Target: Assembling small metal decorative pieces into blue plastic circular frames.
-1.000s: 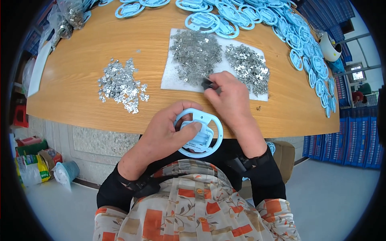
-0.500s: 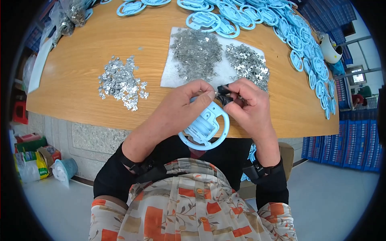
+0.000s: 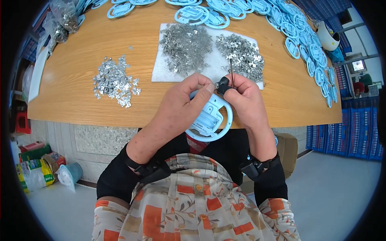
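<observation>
My left hand (image 3: 187, 94) is closed around the top of a light blue plastic toy steering wheel (image 3: 223, 127), which hangs tilted over the table's front edge with its recessed middle facing up. My right hand (image 3: 245, 92) meets the left fingertips at the wheel's top rim. Black coverings wrap its thumb and forefinger tips. A thin dark rod-like tool (image 3: 232, 72) sticks up from its pinched fingers. Something small and shiny shows between the two hands, too small to name. Beyond them, piles of small metal clips (image 3: 187, 48) lie on a white foam sheet (image 3: 159, 68).
Another heap of metal pieces (image 3: 114, 82) lies on the wooden table (image 3: 72, 88) at left. Many blue wheels (image 3: 297, 32) are stacked along the far and right edges. Plastic bags (image 3: 64, 20) stand far left; blue crates (image 3: 345, 128) are stacked at right.
The thin dark tool now points upward from my right fingers, where it did not show before. The view has shifted slightly; my left hand keeps its hold on the wheel.
</observation>
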`<move>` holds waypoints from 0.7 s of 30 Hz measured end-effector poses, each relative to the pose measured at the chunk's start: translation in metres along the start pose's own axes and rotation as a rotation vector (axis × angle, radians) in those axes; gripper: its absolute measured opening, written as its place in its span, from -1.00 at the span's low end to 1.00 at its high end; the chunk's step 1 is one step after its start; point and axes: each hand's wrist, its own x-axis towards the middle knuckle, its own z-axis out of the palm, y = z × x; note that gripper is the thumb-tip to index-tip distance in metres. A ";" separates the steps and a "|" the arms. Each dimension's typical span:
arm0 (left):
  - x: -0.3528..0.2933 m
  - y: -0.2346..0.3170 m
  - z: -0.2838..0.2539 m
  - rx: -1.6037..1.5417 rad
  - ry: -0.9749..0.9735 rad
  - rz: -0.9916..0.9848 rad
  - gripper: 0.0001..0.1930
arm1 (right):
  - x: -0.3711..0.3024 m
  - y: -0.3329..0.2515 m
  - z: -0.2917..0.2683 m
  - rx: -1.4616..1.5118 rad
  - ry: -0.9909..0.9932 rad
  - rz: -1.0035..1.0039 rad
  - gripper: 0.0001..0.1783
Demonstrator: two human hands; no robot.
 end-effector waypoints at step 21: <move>-0.012 -0.020 -0.009 -0.097 -0.036 -0.156 -0.55 | -0.037 0.017 -0.008 -0.728 0.204 -0.295 -0.72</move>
